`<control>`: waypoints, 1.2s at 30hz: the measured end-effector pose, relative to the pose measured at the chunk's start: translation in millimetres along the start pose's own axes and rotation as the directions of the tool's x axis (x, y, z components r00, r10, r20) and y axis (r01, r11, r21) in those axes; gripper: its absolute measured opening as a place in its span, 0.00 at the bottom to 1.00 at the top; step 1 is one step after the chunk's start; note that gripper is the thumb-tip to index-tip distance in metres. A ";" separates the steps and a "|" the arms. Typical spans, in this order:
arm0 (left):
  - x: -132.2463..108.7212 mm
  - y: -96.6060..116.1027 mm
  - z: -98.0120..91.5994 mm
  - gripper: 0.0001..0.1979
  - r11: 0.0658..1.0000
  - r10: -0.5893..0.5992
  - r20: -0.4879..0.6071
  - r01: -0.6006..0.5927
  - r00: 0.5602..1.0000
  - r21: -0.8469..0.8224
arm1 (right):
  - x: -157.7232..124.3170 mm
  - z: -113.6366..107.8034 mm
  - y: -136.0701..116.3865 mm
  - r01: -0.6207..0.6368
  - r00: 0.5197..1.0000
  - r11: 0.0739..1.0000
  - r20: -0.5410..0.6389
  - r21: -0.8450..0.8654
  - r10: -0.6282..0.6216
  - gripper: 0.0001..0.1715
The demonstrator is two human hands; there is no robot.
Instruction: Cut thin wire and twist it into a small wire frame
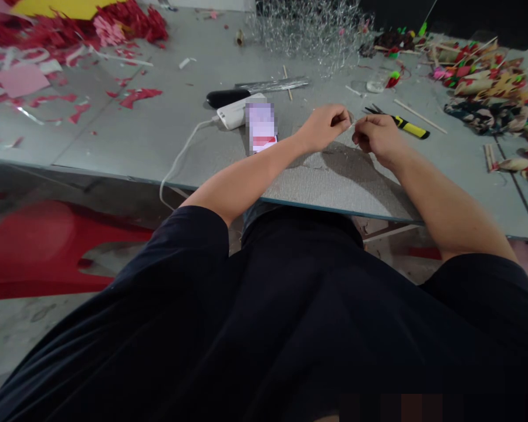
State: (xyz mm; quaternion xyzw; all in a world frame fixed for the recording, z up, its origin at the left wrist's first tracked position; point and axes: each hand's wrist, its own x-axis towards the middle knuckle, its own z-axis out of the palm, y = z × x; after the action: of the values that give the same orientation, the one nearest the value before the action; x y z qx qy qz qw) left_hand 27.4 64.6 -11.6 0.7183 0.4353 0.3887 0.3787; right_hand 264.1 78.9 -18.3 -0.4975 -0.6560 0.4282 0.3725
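My left hand (328, 126) and my right hand (378, 138) are close together over the near edge of the table. Both are closed, with fingertips pinched. A thin, pale strand (352, 120), seemingly wire, runs between the fingertips; its ends are hidden or too fine to make out. Just beyond my right hand lies a tool with yellow-and-black handles (411, 126) and dark pointed tips, partly covered by that hand. A phone (261, 120) with a lit screen is near my left forearm, resting against a white block (233, 114) with a cable.
A black-handled blade (229, 97) lies behind the phone. Tangled silvery wire (308, 35) is heaped at the back. Red paper scraps (141, 95) cover the left; fabric pieces and small trinkets (479, 111) crowd the right. A thin stick (420, 116) lies near the tool. Below left is a red stool (35, 246).
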 end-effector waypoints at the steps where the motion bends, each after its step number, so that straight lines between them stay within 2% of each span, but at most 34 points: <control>1: -1.3 1.7 -0.3 0.18 1.000 -0.004 0.000 0.004 1.000 -0.002 | -0.6 0.3 -1.4 -0.018 1.000 1.000 0.002 0.016 0.018 0.25; 5: -1.1 1.2 -1.4 0.17 0.999 0.039 0.030 -0.038 0.999 -0.028 | -3.2 -0.7 -3.8 -0.104 0.994 0.993 0.025 0.055 0.103 0.38; 9: 2.3 -3.1 -1.6 0.19 1.000 0.005 0.039 -0.004 0.999 -0.026 | -4.0 -7.5 -2.1 -0.095 0.995 0.994 0.027 0.043 0.094 0.45; 15: 6.2 -8.9 -0.1 0.16 0.996 0.071 0.033 -0.069 0.997 -0.055 | 1.7 -19.0 0.2 -0.066 0.996 0.997 0.057 0.035 0.064 0.39; 22: 0.4 -1.7 -1.2 0.16 1.000 0.008 0.032 -0.008 0.999 -0.011 | 3.3 -27.0 -5.1 -0.111 0.992 0.985 0.075 0.130 0.101 0.36; 27: -0.3 0.5 -1.1 0.22 0.997 -0.040 0.100 0.046 0.994 -0.058 | -6.7 -28.3 -18.0 -0.097 0.993 0.986 0.073 0.133 0.088 0.32; 31: 1.9 -2.6 -0.3 0.20 0.998 -0.029 0.039 0.031 0.999 -0.049 | -9.0 -25.3 -18.4 -0.063 0.997 0.994 0.042 0.092 0.059 0.30; 36: 2.4 1.9 -1.4 0.21 0.996 -0.068 -0.020 0.067 0.997 -0.058 | -7.6 -25.1 -13.4 -0.003 1.000 0.995 0.019 0.102 0.001 0.33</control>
State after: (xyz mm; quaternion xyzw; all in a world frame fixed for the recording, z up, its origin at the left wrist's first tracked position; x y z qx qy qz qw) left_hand 27.6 66.5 -8.8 0.6878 0.4523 0.3957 0.4072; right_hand 284.3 74.5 2.6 -0.4744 -0.6362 0.4665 0.3907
